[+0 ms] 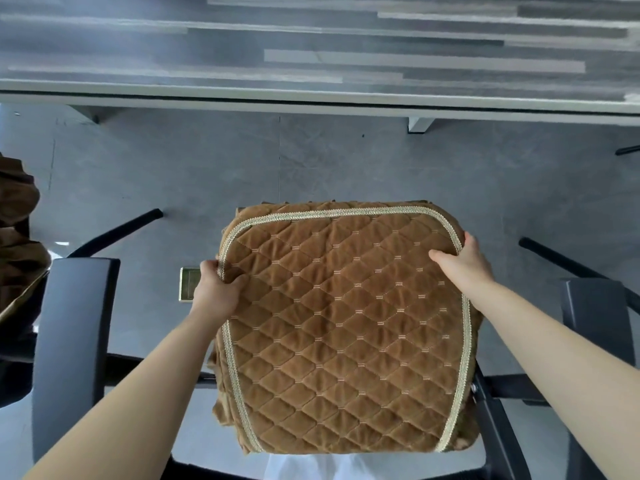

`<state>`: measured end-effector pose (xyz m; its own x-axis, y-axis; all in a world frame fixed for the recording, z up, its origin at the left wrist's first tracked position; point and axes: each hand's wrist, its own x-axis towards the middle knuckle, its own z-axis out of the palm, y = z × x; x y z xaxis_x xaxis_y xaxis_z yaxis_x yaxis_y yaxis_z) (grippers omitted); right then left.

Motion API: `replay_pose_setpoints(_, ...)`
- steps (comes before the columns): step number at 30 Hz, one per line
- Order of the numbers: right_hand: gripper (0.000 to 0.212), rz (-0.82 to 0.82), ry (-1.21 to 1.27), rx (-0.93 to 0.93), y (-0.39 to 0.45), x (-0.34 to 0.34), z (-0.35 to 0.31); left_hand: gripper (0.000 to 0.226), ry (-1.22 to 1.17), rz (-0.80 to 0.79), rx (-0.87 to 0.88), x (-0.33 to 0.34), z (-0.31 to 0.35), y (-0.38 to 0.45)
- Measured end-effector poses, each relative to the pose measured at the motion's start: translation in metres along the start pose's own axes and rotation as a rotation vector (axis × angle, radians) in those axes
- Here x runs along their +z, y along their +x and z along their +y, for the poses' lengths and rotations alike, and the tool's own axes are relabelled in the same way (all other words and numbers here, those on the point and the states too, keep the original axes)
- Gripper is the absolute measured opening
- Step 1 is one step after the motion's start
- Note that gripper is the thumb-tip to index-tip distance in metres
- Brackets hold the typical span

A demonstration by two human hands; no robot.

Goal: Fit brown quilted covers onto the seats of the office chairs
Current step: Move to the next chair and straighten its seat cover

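Observation:
A brown quilted cover (346,327) with a pale braided border lies over the seat of the office chair right below me, and the seat itself is hidden under it. My left hand (218,289) pinches the cover's left edge near the far corner, thumb on top. My right hand (462,261) grips the right edge near the far right corner, fingers curled over the braid. The chair's dark left armrest (74,341) and right armrest (595,306) flank the seat.
A grey table edge (311,98) runs across in front of the chair. Black chair base legs (117,232) stick out on the grey floor. More brown fabric (17,244) is piled at the far left. A small brass floor plate (189,284) lies beside my left hand.

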<state>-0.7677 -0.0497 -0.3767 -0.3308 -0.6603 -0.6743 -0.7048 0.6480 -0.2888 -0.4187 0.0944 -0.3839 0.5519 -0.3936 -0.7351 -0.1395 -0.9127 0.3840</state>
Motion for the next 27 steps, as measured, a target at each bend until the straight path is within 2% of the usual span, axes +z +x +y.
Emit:
replay_pose_setpoints(6, 0.084, 0.024, 0.01, -0.017, -0.002, 0.001, 0.006, 0.066, -0.013, -0.045, -0.01, 0.002, -0.005, 0.004)
replay_pose_setpoints(13, 0.079, 0.063, -0.192, -0.092, -0.014, 0.006, 0.005, 0.072, 0.11, -0.014, 0.06, 0.003, -0.01, -0.012)
replay_pose_setpoints(17, 0.076, 0.017, -0.264, -0.148, -0.038, 0.002, 0.009, 0.082, 0.134, -0.05, 0.047, -0.002, -0.019, -0.041)
replay_pose_setpoints(22, 0.064, -0.152, -0.273, -0.21, -0.101, -0.02, 0.013, 0.069, 0.061, -0.109, -0.004, -0.018, -0.022, -0.108)
replay_pose_setpoints(27, 0.041, -0.338, -0.278, -0.324, -0.208, -0.051, 0.011, 0.031, -0.09, 0.041, 0.069, -0.046, -0.029, -0.201)
